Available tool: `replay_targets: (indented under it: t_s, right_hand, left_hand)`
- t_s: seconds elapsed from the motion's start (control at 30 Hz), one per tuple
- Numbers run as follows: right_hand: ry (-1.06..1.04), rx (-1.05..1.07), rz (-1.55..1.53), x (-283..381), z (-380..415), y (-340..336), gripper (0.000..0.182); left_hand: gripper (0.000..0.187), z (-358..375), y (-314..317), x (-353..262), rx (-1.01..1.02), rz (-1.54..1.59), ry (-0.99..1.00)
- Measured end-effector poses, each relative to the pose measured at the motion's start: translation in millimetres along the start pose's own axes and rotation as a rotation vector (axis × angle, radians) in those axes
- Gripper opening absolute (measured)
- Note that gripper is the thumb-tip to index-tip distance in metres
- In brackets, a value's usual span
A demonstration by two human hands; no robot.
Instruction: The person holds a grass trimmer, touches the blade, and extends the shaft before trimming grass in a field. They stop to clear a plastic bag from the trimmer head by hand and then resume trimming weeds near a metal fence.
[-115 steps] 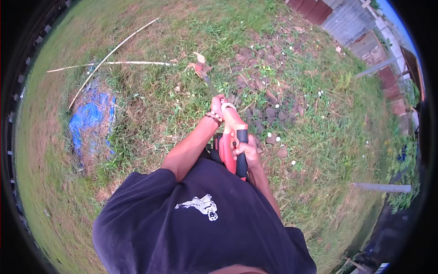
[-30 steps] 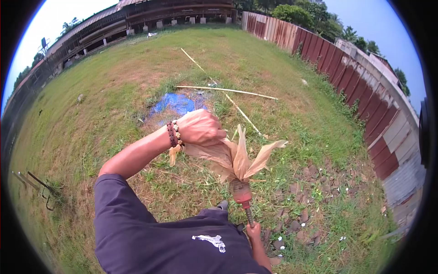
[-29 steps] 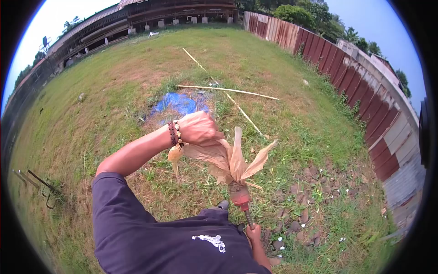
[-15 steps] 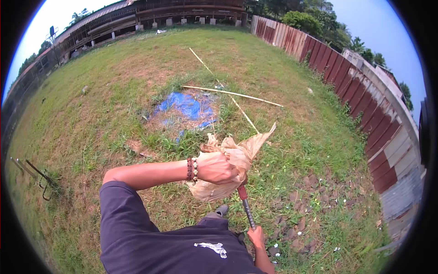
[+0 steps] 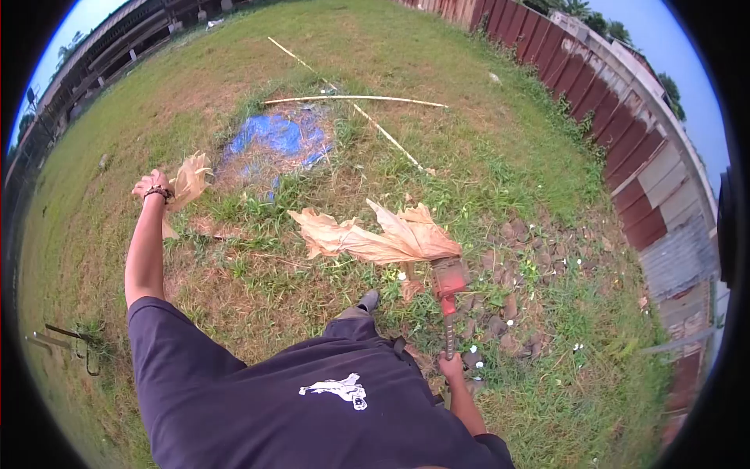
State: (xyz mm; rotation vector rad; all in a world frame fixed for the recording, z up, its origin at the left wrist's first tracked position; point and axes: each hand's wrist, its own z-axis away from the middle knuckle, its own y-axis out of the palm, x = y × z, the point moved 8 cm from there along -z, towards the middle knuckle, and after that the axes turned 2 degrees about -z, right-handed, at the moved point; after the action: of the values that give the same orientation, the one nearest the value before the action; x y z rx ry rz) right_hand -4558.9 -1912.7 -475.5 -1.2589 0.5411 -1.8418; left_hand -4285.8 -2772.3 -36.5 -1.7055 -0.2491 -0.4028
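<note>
My left hand (image 5: pixel 151 184), with beaded bracelets at the wrist, is stretched out to the far left, fingers closed on a crumpled piece of thin tan sheet (image 5: pixel 190 181). Low at the right, my right hand (image 5: pixel 451 365) grips the dark handle of a tool (image 5: pixel 449 291) with a red collar and a brownish, flat-looking head. A larger torn tan sheet (image 5: pixel 367 237) clings around that head and streams out to the left over the grass. The sheet partly covers the head, so I cannot tell the tool's exact kind.
A blue tarp (image 5: pixel 273 134) lies in the grass ahead, with crossed pale poles (image 5: pixel 355 98) behind it. Stones (image 5: pixel 508 324) lie at the right, before a rusty metal fence (image 5: pixel 578 86). Thin metal bars (image 5: pixel 66 332) stand at the left. A shoe (image 5: pixel 369 300) shows below my shirt.
My left hand has swung from the tool's head out to the far left with a piece of the tan sheet. The rest of the sheet stays on the tool. The view has tilted down.
</note>
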Motion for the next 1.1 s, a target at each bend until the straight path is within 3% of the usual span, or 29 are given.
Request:
replay_targets:
  t_s: [0.03,0.07,0.13,0.17,0.2,0.27,0.33,0.37,0.43,0.5,0.57,0.63,0.7,0.77,0.9,0.97,1.03,1.07,1.1]
  right_hand:
    - [0.018,-0.004,-0.041,-11.4,-10.1,14.5,0.037]
    - [0.038,-0.002,-0.083,-16.7,-9.3,25.8,0.039]
    - [0.020,-0.029,0.011,22.5,15.6,13.9,0.035]
    - [0.029,0.013,-0.033,23.1,18.2,23.0,0.035]
    - [0.033,0.048,-0.081,23.5,18.7,32.3,0.034]
    - [0.040,0.084,-0.108,41.5,36.4,41.2,0.033]
    - [0.010,0.073,-0.120,39.1,37.0,53.4,0.033]
    - [-0.010,0.046,-0.115,11.8,25.3,80.3,0.033]
    - [-0.068,0.004,-0.164,12.5,33.9,87.8,0.034]
    - [-0.142,-0.020,-0.252,37.6,58.4,69.7,0.035]
    - [-0.129,-0.072,-0.254,9.0,51.7,88.8,0.034]
    - [-0.061,-0.053,-0.239,5.7,57.0,92.4,0.032]
    - [0.068,0.024,-0.209,22.0,70.8,74.3,0.029]
    - [0.010,0.010,-0.257,13.6,67.5,79.6,0.029]
    - [0.026,0.071,-0.263,1.6,69.3,82.8,0.029]
    - [0.104,0.025,-0.189,-14.7,55.4,93.3,0.029]
    - [0.122,-0.005,-0.150,-26.1,55.5,91.2,0.029]
    - [0.098,-0.019,-0.156,-26.2,58.4,85.5,0.029]
    - [0.075,-0.033,-0.167,-25.1,58.8,83.6,0.030]
  left_hand:
    - [0.088,32.2,-10.5,-31.1,0.028,-0.057,0.043]
    - [0.093,45.2,-7.1,-75.5,0.041,0.164,0.277]
    - [0.086,127.5,-40.8,-171.8,0.153,1.049,0.926]
    - [0.084,195.9,-81.5,-198.5,0.171,1.134,1.125]
    - [0.092,254.6,-109.6,-216.3,0.061,1.032,1.270]
    - [0.122,344.8,-122.4,-257.0,-0.004,0.961,1.533]
    - [0.132,400.8,-106.3,-299.9,0.197,1.089,1.648]
    - [0.124,420.5,-100.7,-313.0,0.314,1.181,1.720]
    - [0.094,446.1,-106.3,-330.7,0.578,1.524,1.699]
    - [0.067,456.5,-112.2,-337.4,0.481,1.181,1.784]
    - [0.049,464.3,-122.9,-336.5,0.278,0.979,1.860]
    - [0.041,472.6,-138.4,-325.3,-0.012,0.896,1.929]
    - [0.028,471.9,-148.9,-320.2,-0.156,0.712,2.065]
    - [0.022,451.2,-161.0,-317.6,-0.282,0.592,2.135]
    - [0.017,388.9,-199.9,-295.5,-0.494,0.398,2.068]
    - [0.018,360.3,-178.5,-301.2,-0.487,0.301,2.059]
    - [0.021,292.6,-182.8,-300.6,-0.665,0.417,1.783]
    - [0.020,223.8,-191.8,-295.5,-0.644,0.587,1.486]
    - [0.019,194.4,-222.3,-257.8,-0.661,0.936,1.332]
